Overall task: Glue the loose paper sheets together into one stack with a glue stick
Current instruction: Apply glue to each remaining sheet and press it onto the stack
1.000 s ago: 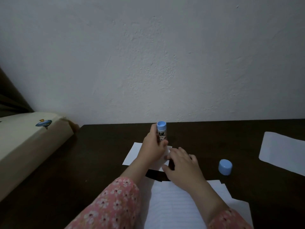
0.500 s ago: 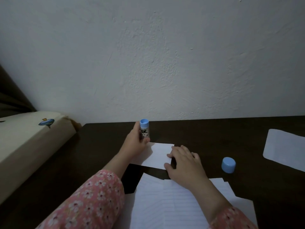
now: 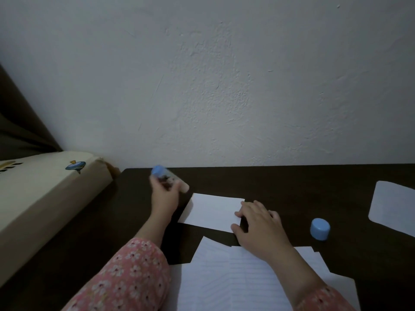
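A pale plastered wall (image 3: pixel 224 86) fills the upper part of the view, and below it runs a dark table (image 3: pixel 292 182), the landmark for the rest. Off the table's left end lies a cream cushion-like block (image 3: pixel 45 194) printed with a small blue spinning top.

On the table's near edge, closest to the person, sits a spread of lined paper sheets (image 3: pixel 235 277), overlapping loosely. Farther in, toward the table's middle, lies a small white sheet (image 3: pixel 213 209), flat and on its own. At the table's right end another white sheet (image 3: pixel 395 207) lies well apart from the others, cut off by the frame edge.

Two forearms in pink flowered sleeves (image 3: pixel 134 270) reach over the near edge. The right hand (image 3: pixel 262 225) rests palm down with relaxed, nearly straight fingers — its fingertips press the right end of the small white sheet, holding nothing. The left hand (image 3: pixel 164 196) is raised above the table's left part, just beyond the small sheet's left corner, fingers curled around the glue stick (image 3: pixel 168 178). The stick is blurred and tilted, its blue base pointing up and left, its pale tip down and right; whether the tip touches anything cannot be told.

The stick's blue cap (image 3: pixel 320 228) stands on the table between the right hand and the far-right sheet — apart from both.
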`<control>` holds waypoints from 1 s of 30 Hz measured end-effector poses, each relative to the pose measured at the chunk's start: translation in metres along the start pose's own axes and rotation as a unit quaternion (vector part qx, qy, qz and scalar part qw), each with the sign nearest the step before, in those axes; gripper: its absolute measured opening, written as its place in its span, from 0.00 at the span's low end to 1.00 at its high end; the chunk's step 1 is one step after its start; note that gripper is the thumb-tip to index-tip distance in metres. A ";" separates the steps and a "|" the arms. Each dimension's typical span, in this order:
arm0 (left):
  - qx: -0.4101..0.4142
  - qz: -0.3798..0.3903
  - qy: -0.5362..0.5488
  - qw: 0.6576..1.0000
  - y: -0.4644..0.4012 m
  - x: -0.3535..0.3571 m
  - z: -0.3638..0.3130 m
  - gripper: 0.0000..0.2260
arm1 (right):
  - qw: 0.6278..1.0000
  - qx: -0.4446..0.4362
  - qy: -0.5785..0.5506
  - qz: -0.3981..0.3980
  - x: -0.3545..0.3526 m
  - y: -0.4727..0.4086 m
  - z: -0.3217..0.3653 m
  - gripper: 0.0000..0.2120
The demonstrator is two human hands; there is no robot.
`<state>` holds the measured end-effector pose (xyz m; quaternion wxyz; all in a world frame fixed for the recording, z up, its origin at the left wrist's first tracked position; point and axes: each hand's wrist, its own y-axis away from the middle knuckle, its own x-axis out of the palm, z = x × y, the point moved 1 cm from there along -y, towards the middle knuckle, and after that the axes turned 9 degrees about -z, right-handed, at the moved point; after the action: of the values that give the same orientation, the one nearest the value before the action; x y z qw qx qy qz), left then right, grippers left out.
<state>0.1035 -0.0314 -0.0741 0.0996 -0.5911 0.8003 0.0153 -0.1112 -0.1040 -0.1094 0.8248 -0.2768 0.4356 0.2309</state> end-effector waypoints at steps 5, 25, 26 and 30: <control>-0.075 -0.067 0.175 0.979 0.026 -0.023 -0.006 0.35 | 1.000 -0.003 0.026 -0.015 -0.003 -0.003 0.004 0.17; 0.103 0.222 -0.066 0.967 0.094 0.016 -0.009 0.23 | 0.996 0.018 0.083 -0.027 -0.011 -0.005 -0.006 0.19; 0.115 0.226 -0.089 0.963 0.095 0.019 -0.008 0.24 | 0.996 0.022 0.081 -0.009 -0.011 -0.005 -0.007 0.20; 0.158 0.232 -0.130 0.951 0.097 0.027 -0.008 0.25 | 0.994 0.044 0.078 0.061 -0.008 -0.008 -0.010 0.21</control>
<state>0.0029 -0.0285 -0.0804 0.2889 -0.3585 0.8876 -0.0122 -0.1166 -0.1176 -0.1051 0.7843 -0.2303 0.5242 0.2388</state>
